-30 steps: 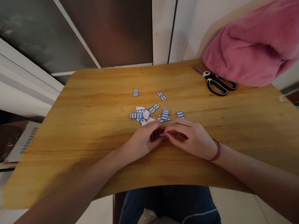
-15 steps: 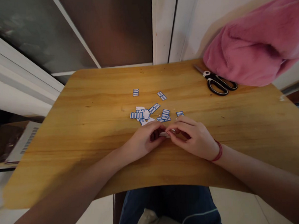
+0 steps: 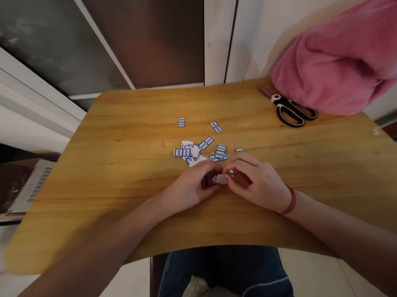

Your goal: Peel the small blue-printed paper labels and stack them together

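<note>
Between my two hands is a small piece of white paper [image 3: 220, 179], partly hidden by the fingers. My left hand [image 3: 192, 184] curls round its left side, thumb below and fingers above. My right hand [image 3: 255, 181], with a red cord at the wrist, pinches its right edge between thumb and forefinger. Just beyond lies a loose pile of white paper pieces [image 3: 194, 151], some showing blue-bordered boxes. Next to it is a stack of blue-bordered label pieces [image 3: 220, 151], and a small label piece [image 3: 239, 149] lies past my right fingers.
Two more label pieces lie farther back, a left one [image 3: 181, 122] and a right one [image 3: 216, 126]. Black-handled scissors [image 3: 290, 110] rest at the back right of the wooden table [image 3: 125, 184], against a pink plush cloth [image 3: 327, 71]. A box [image 3: 31, 185] stands left, below the table.
The paper between my hands has turned so more of its white face shows. My hands stay nearly in place, and the view has shifted slightly.
</note>
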`<state>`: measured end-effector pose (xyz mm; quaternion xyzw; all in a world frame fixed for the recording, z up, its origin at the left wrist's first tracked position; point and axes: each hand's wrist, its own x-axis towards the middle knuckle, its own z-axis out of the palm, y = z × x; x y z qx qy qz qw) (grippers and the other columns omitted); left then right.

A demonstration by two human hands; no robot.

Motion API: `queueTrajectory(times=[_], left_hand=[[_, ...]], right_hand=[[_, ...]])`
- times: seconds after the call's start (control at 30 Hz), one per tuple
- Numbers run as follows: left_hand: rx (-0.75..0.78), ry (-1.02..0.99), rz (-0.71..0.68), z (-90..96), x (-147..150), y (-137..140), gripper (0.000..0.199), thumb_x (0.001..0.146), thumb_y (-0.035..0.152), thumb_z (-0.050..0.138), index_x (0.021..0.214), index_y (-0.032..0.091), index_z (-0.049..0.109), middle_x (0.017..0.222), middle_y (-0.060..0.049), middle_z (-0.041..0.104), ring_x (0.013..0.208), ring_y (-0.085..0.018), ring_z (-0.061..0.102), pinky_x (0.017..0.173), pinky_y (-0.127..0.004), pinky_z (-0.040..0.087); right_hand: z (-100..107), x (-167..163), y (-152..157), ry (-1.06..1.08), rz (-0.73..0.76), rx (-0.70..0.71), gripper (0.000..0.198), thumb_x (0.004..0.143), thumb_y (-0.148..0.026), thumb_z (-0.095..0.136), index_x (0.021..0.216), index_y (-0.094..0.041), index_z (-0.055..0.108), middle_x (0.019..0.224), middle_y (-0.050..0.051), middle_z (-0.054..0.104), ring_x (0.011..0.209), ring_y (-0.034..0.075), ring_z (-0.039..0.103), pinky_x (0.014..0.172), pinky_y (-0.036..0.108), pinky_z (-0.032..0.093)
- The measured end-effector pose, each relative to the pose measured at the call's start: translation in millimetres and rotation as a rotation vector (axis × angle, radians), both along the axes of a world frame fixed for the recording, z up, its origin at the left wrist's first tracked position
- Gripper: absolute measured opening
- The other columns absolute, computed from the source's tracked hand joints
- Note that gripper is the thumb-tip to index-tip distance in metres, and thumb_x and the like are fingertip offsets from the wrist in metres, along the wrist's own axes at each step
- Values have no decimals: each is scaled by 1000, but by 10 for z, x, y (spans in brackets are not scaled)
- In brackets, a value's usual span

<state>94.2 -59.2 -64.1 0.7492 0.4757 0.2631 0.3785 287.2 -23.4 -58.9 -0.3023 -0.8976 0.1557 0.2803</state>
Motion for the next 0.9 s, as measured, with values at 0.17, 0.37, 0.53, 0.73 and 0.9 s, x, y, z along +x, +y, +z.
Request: queueTrajectory(times=[0.17,0.37,0.53,0.73,0.9], left_hand=[[-5,8,-25,41,-9,0,21,79,24,63,97,18,55,86,-1,56,67,-10,50,61,-22,43],[19,12,-16,107,21,-2,4,84,21,55,85,17,54,77,1,52,65,-10,48,58,-22,41],[72,-6,23,87,14,0,8,82,11,53,87,17,55,79,1,53,66,-10,49,59,-21,41],[117,7,28,57,-5,9,10,80,9,54,84,18,53,77,2,53,68,-10,49,61,-21,41],[104,43,10,77,-4,13,9,79,9,54,81,18,51,75,2,49,64,-9,47,58,-21,41]], right_hand=[[-6,-10,-3,-28,17,5,8,81,-21,54,85,-18,60,83,1,60,72,11,58,60,21,42],[9,9,-2,-24,97,-35,12,85,-22,49,89,-18,60,85,1,62,72,10,58,60,21,40],[45,51,41,13,76,-82,14,85,-22,48,94,-16,57,70,-1,59,56,7,51,52,19,34],[6,22,58,-213,4,-46,21,83,-34,53,96,-17,56,66,-2,62,52,10,53,50,22,29],[3,11,61,-342,16,-70,17,82,-31,52,93,-19,58,73,0,66,61,13,59,54,24,31]])
